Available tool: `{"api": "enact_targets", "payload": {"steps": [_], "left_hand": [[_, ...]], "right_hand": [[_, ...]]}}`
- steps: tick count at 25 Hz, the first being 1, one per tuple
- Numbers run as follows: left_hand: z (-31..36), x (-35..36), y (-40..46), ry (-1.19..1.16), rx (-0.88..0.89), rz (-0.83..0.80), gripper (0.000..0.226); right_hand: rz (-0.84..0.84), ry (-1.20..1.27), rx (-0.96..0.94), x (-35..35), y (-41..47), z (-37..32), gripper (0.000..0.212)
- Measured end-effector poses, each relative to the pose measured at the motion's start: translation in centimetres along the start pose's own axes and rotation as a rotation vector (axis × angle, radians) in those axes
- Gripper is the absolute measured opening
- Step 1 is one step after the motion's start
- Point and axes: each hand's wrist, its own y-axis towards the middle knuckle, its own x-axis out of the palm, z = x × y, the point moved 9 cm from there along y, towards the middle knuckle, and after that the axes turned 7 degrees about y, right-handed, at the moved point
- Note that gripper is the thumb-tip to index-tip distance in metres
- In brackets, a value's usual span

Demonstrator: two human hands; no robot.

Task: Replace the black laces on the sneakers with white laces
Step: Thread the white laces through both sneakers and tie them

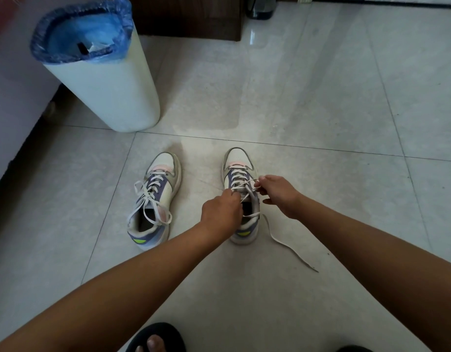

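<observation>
Two white, purple and pink sneakers stand side by side on the tiled floor, toes pointing away from me. The left sneaker (158, 199) carries a white lace (153, 199) tied in a loose bow. The right sneaker (241, 174) is threaded with a white lace (290, 246), one end of which trails across the floor to the right. My left hand (220, 212) pinches this lace above the shoe's tongue. My right hand (277, 194) grips the lace beside the top eyelets. No black lace is visible.
A tall white bin (104, 90) with a blue bag liner stands on the floor at the back left. A dark wooden cabinet (188, 19) is behind it. A wall runs along the left. My sandalled foot (155, 339) shows at the bottom edge.
</observation>
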Motion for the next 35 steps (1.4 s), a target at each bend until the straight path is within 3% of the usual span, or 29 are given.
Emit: {"api": "enact_targets", "payload": {"steps": [6, 10, 15, 22, 25, 27, 32, 35], "left_hand": [[-0.3, 0.0, 0.0, -0.034, 0.005, 0.028, 0.027], [-0.1, 0.1, 0.0, -0.02, 0.011, 0.029, 0.027], [0.0, 0.0, 0.3, -0.014, -0.01, 0.02, 0.026], [0.3, 0.1, 0.2, -0.018, 0.0, 0.026, 0.028], [0.3, 0.4, 0.1, -0.04, 0.033, 0.033, 0.029], [0.5, 0.1, -0.1, -0.06, 0.07, 0.055, 0.029], [-0.1, -1.4, -2.8, -0.233, 0.346, 0.173, 0.019], [-2.2, -1.6, -5.0, -0.167, 0.483, 0.224, 0.023]], "right_hand": [[0.076, -0.118, -0.166, -0.1, -1.2, 0.2, 0.01], [0.158, -0.114, -0.219, -0.7, -0.9, -0.5, 0.012], [0.353, -0.461, -0.311, -0.8, -2.0, -2.4, 0.011], [0.282, -0.102, -0.242, -1.5, -1.7, -0.3, 0.013], [0.118, -0.193, -0.313, -0.1, -2.7, 0.0, 0.023], [0.055, -0.316, -0.337, 1.0, -3.0, 0.5, 0.027], [0.225, -0.274, -0.285, -0.1, -2.5, 0.5, 0.028], [0.18, -0.392, -0.327, 0.6, -3.0, 0.6, 0.026]]}}
